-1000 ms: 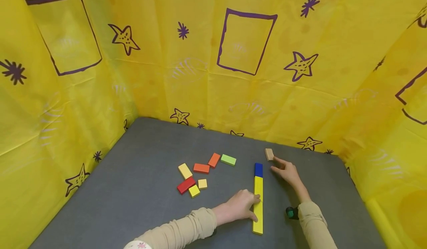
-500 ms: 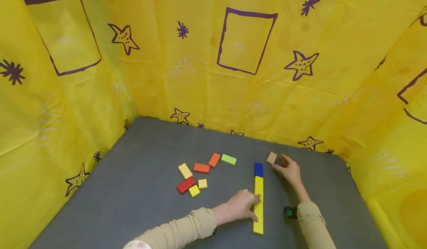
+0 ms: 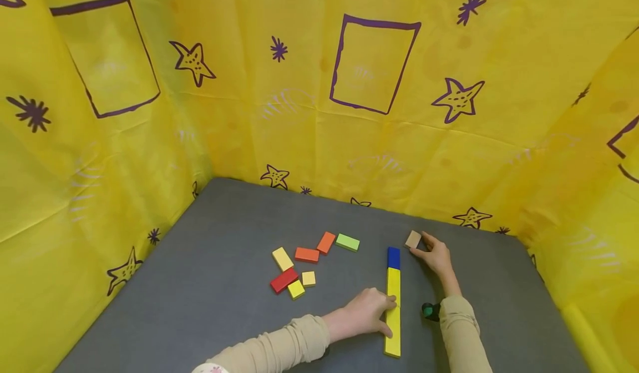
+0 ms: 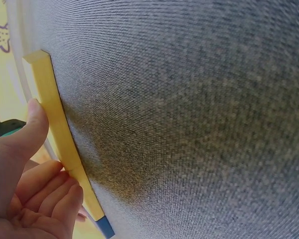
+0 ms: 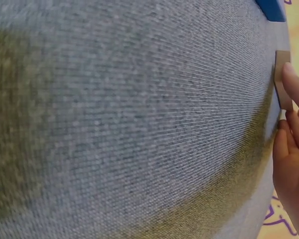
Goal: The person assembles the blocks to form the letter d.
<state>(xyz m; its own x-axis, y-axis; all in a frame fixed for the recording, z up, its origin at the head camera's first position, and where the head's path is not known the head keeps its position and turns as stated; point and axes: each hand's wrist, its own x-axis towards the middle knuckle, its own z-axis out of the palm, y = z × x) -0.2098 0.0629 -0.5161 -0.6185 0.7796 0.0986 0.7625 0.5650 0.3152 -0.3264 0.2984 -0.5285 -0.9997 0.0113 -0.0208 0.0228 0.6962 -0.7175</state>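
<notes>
In the head view, two long yellow blocks point(image 3: 394, 283) and a blue block point(image 3: 394, 258) lie end to end in a straight row on the grey surface. My left hand point(image 3: 366, 311) is at the row's left side, thumb on the nearer yellow block point(image 3: 392, 344) and fingertips close to the seam. From the left wrist, the thumb and loosely bent fingers touch the yellow blocks' side. Beyond the blue block's right, my right hand point(image 3: 436, 255) pinches a small plain wooden block point(image 3: 412, 239) between thumb and fingers; it lies tilted to the row. The right wrist view shows this wooden block point(image 5: 280, 89) at the edge.
Left of the row are scattered blocks: green point(image 3: 348, 242), two orange point(image 3: 307, 255), red point(image 3: 284, 280), pale yellow point(image 3: 282, 259), and small yellow ones point(image 3: 296, 289). Yellow cloth walls point(image 3: 239, 140) with purple drawings enclose the grey surface point(image 3: 214, 284). A dark strap point(image 3: 430, 311) sits at the right wrist.
The right fingers have moved from beside the wooden block to around it, and it has turned and shifted slightly right. The left hand stays on the row; the head view shifts slightly.
</notes>
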